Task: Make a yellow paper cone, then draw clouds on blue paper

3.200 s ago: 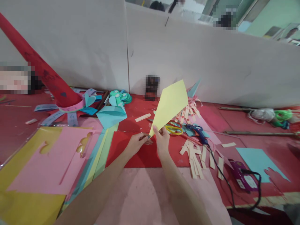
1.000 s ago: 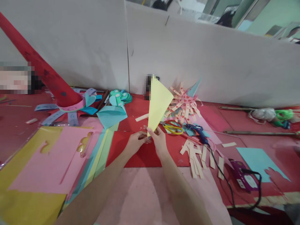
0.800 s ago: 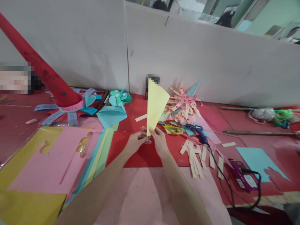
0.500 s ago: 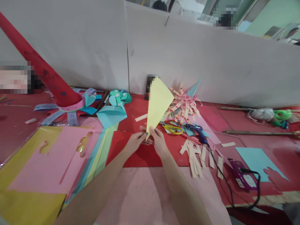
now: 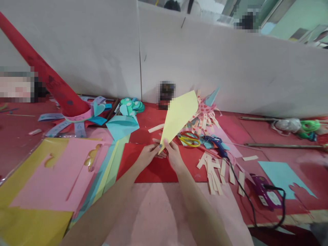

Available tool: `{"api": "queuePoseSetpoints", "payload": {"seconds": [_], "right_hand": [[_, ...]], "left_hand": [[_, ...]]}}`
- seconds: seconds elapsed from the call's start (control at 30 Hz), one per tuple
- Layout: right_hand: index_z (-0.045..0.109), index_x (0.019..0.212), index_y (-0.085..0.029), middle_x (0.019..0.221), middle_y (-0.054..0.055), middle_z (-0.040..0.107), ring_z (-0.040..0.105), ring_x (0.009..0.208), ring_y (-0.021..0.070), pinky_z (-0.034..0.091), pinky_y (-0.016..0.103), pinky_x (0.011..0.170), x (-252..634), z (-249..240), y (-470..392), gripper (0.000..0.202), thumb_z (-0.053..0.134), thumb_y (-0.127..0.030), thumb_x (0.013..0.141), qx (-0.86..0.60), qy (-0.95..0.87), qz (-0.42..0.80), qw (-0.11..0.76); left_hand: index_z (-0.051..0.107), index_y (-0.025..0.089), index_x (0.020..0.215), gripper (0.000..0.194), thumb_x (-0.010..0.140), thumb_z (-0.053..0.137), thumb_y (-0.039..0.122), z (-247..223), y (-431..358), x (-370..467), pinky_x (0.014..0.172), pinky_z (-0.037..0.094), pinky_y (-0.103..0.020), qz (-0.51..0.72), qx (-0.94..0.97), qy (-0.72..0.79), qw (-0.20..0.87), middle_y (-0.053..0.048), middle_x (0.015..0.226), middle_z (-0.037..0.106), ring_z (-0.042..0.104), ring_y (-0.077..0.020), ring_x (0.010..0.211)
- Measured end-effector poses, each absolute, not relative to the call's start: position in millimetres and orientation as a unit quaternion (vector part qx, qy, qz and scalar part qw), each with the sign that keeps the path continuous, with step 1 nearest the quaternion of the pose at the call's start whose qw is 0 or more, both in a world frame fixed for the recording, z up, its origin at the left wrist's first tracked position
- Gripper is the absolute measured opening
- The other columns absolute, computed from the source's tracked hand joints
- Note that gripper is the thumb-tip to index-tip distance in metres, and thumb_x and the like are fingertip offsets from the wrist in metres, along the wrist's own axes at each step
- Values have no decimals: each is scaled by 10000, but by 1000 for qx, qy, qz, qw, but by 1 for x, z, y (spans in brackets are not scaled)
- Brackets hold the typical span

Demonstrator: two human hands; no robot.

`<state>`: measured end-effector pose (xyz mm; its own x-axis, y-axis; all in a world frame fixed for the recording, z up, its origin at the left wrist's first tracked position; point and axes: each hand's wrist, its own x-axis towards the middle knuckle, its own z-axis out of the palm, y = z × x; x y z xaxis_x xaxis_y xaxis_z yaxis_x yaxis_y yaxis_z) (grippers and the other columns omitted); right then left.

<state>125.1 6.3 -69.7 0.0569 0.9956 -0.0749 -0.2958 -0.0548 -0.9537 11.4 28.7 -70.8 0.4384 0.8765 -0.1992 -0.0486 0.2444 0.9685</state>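
Note:
A pale yellow paper cone [image 5: 179, 114] is held up in the middle, its narrow tip down and its wide end tilted up to the right. My left hand [image 5: 151, 152] grips the tip, thumb against the paper. Close beside it, my right hand [image 5: 172, 153] is closed on the lower right edge. Some fingers are hidden behind the paper. Beneath both hands lies a sheet of red paper [image 5: 143, 171]. Scissors [image 5: 189, 139] with red and yellow handles and a blue glue gun [image 5: 215, 143] lie right of the hands.
Cut paper strips [image 5: 211, 172], a purple box [image 5: 265, 194] with a black cord and a blue sheet [image 5: 275, 174] lie to the right. Left are coloured sheets [image 5: 51, 184] and a tall red cone [image 5: 58, 89]. A spiky pink decoration [image 5: 206, 114] stands behind. A white partition [image 5: 102, 51] borders the back.
The yellow cone's wide end has swung to the right and slightly down, pivoting about its tip. Both hands stay at nearly the same spot, still gripping it.

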Motion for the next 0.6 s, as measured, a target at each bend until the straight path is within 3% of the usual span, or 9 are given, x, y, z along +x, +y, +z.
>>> {"api": "queuePoseSetpoints", "payload": {"seconds": [0.33, 0.6], "right_hand": [[571, 1066, -206, 984, 69, 674, 619, 871, 206, 503, 307, 680, 124, -66, 7, 421, 546, -475, 744, -452, -395, 559, 571], [595, 1036, -190, 952, 63, 681, 622, 880, 230, 510, 327, 680, 126, -70, 9, 398, 551, -454, 741, -455, -400, 569, 556]], "left_hand": [[614, 152, 739, 377, 698, 536, 518, -76, 29, 10, 647, 513, -317, 345, 530, 410, 657, -13, 599, 659, 627, -174, 586], [596, 159, 594, 348, 720, 534, 478, -71, 29, 6, 526, 415, -207, 351, 615, 485, 514, 27, 563, 596, 550, -127, 572]]}}
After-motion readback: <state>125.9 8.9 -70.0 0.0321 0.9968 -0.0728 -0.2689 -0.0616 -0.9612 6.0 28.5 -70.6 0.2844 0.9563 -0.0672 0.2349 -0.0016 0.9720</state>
